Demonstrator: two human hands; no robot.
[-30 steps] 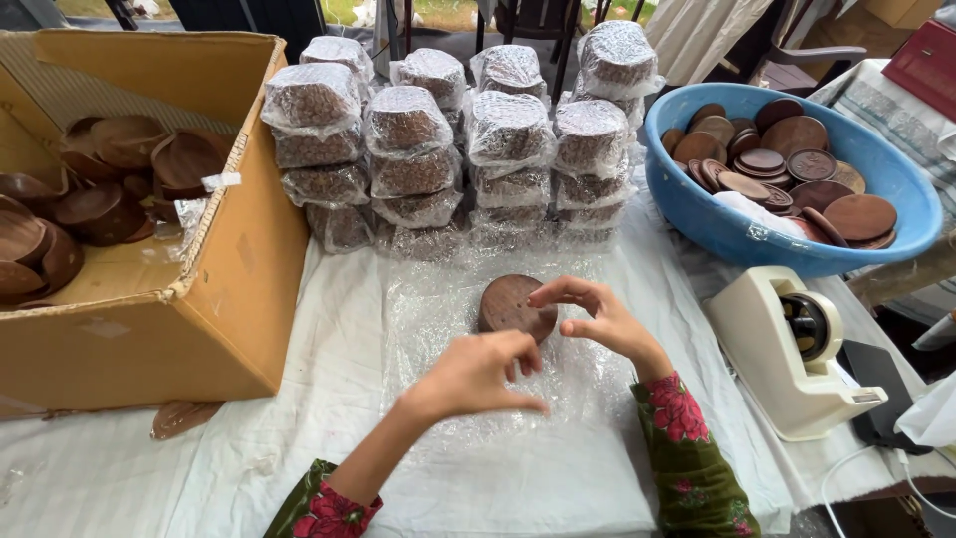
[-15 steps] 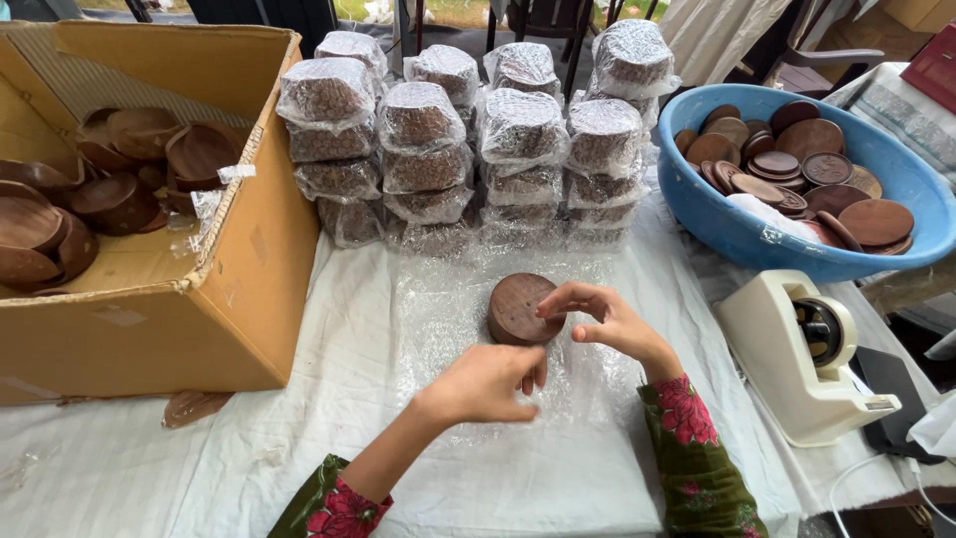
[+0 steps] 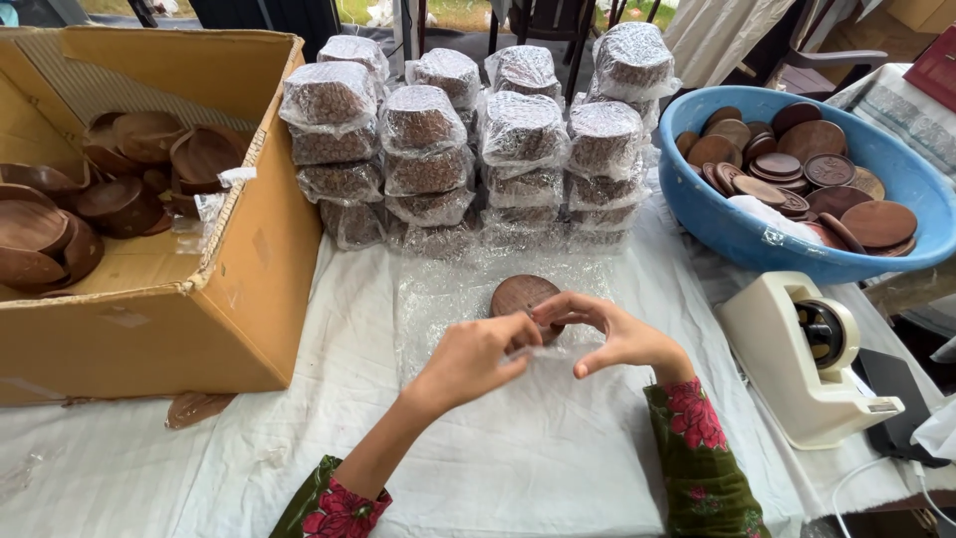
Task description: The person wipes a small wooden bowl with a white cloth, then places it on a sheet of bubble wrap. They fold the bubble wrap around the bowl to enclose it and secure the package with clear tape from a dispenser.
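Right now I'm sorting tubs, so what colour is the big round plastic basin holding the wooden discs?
Blue, clearest in the head view: round plastic basin.

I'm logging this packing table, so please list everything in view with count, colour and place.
Round brown wooden disc: one, on the bubble wrap, at both hands' fingertips.
Clear bubble wrap sheet: one, spread at table centre.
Bubble-wrapped brown bundles: many, stacked behind the sheet.
Cardboard box: one, tan, left, holding brown wooden bowls.
Blue plastic basin: one, right rear, full of brown wooden lids.
Cream tape dispenser: one, right.
White tablecloth: one, covering the table.
Left hand: on the wrap beside the disc.
Right hand: touching the disc.
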